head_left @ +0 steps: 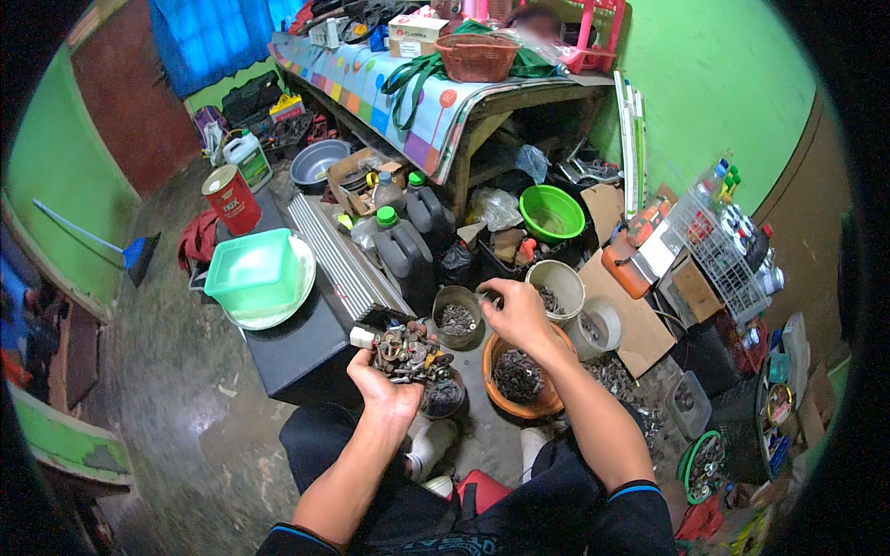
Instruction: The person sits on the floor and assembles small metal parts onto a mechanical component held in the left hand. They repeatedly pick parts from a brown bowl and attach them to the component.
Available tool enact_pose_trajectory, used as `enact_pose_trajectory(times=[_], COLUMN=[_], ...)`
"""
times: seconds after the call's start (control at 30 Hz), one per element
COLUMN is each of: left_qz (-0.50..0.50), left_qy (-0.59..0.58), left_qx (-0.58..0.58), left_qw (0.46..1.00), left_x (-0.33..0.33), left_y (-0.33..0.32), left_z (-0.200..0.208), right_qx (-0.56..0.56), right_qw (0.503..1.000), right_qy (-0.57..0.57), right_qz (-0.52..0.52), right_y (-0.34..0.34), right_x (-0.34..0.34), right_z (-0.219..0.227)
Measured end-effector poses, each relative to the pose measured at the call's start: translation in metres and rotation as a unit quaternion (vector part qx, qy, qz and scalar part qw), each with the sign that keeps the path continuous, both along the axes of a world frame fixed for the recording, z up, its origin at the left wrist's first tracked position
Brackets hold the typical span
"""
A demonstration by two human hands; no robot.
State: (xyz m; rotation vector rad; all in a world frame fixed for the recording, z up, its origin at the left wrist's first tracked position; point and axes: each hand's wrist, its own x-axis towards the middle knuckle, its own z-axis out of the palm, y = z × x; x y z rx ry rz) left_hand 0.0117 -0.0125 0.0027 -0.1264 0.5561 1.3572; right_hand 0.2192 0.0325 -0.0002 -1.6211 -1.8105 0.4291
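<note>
A heap of small, mixed metal parts [408, 354] fills my left hand [382, 397], which is cupped palm up. A small white block [362, 337] sits at the heap's left edge by my fingertips. My right hand [515, 311] hangs above the containers, fingers curled toward the thumb; whatever is between them is too small to make out. Just left of it stands a grey pail [457, 295] with small metal pieces inside. Beneath my right forearm is an orange basin [547, 404] holding dark metal pieces. A small round container [443, 397] of pieces lies below my left hand.
Two pale buckets [567, 274] [607, 320] stand right of the pail. A green bowl [553, 213] and black jerrycan [408, 264] are behind. At left, a turquoise tub [248, 275] rests on a black box [306, 357]. A cloth-covered table [371, 88] stands beyond.
</note>
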Motion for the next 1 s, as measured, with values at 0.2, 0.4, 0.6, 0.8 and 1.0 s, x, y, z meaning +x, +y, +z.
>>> enact_pose_trajectory(times=[0.2,0.4,0.6,0.8,1.0], left_qz=[-0.011,-0.027,-0.035,-0.014,-0.016], left_qy=[-0.001,0.02,0.025,0.007,0.04], left_qx=[0.004,0.016,0.018,0.001,-0.013], left_qw=[1.0,0.999,0.999,1.0,0.999], left_x=[0.003,0.003,0.004,0.006,0.009], left_y=[-0.001,-0.003,-0.004,-0.002,-0.004], left_z=[-0.003,-0.014,-0.013,-0.008,0.007], right_qx=[0.129,0.147,0.155,0.116,-0.25], right_qw=[0.96,0.932,0.935,0.974,0.892], right_qy=[0.116,0.119,0.106,0.098,-0.324], right_qz=[0.221,0.31,0.3,0.168,0.191], right_y=[-0.034,-0.052,-0.052,-0.023,-0.006], right_x=[-0.027,-0.043,-0.043,-0.012,0.009], right_z=[0.035,0.046,0.042,0.042,-0.041])
